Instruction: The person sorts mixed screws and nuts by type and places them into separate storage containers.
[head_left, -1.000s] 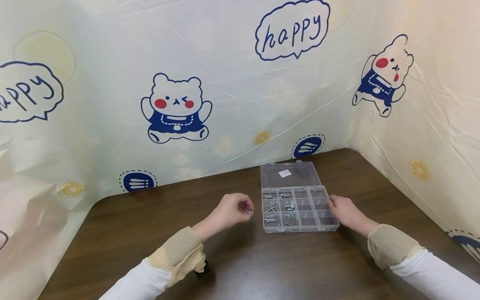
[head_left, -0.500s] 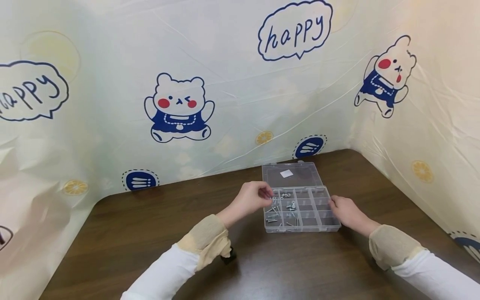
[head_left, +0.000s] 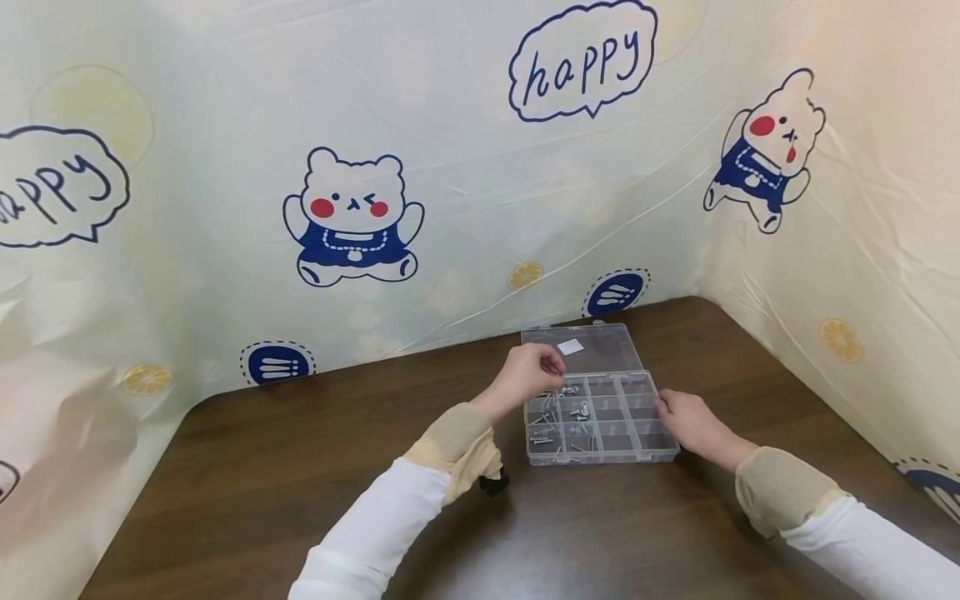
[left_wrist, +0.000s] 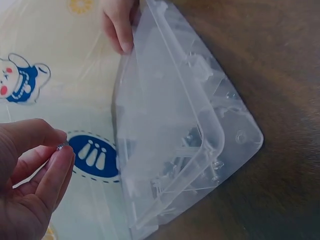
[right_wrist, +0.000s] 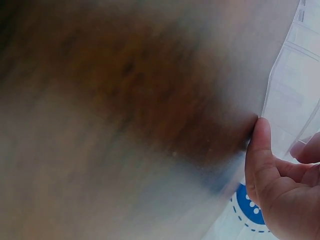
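A clear plastic compartment box [head_left: 639, 421] lies on the table with its lid [head_left: 607, 354] folded back. My left hand [head_left: 521, 375] is over the box's back left corner. In the left wrist view its thumb and fingertips pinch a small shiny metal piece [left_wrist: 61, 146], too small to tell its kind. My right hand [head_left: 693, 427] grips the box's right edge; in the right wrist view a finger lies against the outer wall. Thin screws [head_left: 542, 441] fill left-hand compartments. Shorter bolts [head_left: 582, 412] and small ring-like pieces [head_left: 570, 390] lie in the second column.
The box stands on a dark brown wooden table [head_left: 300, 483]. A white paper label [head_left: 571, 347] is on the lid. Printed cloth [head_left: 465, 167] hangs behind and beside the table. A black object [head_left: 493, 481] shows under the left cuff.
My left hand has moved right and away from me, from beside the box to over its back left corner, still pinching the small metal piece. My right hand stays at the box's edge.
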